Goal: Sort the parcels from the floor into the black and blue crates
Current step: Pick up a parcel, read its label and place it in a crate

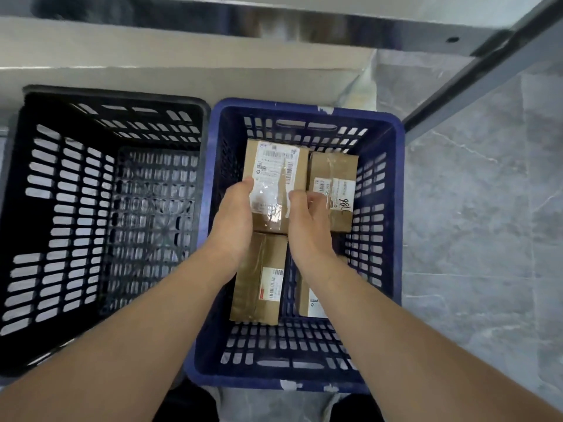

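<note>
The black crate [100,208], slotted all over, stands beside the blue crate [304,245], their rims touching. Four brown cardboard parcels lie in the blue one. The left hand [233,222] and right hand [307,222] clasp the far-left parcel [275,175] between them by its sides; it bears a white barcode label under clear tape.

Floor [475,226]: grey marble-look tiles with pale veins and thin grout lines.
Ledge [182,77]: pale beige slab running along the far side, edge worn and chipped at its right end.
Metal beam [475,77]: dark grey, slanting down from upper right.
Light: even, soft, indoor.
</note>
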Motion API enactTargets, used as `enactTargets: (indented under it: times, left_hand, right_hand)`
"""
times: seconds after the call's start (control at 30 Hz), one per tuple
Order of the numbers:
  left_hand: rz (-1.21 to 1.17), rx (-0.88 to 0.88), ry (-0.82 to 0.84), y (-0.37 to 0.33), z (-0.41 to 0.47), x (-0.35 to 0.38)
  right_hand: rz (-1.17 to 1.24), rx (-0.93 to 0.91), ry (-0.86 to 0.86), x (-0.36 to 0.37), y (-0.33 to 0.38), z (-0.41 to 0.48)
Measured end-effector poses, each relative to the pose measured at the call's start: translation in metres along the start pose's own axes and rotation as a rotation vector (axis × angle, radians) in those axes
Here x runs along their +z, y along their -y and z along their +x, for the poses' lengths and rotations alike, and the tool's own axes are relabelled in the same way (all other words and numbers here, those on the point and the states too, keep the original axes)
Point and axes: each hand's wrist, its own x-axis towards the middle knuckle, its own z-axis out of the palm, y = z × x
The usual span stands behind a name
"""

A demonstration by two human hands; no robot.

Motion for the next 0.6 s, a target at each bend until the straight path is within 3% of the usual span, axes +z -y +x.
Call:
enactTargets:
  times: [0.6]
  left_hand:
    - [0.015,0.045,-0.003,0.039,0.055,-0.002]
  right_hand:
    - [-0.031,-0.029,0.032,0.016,-0.027,0.034]
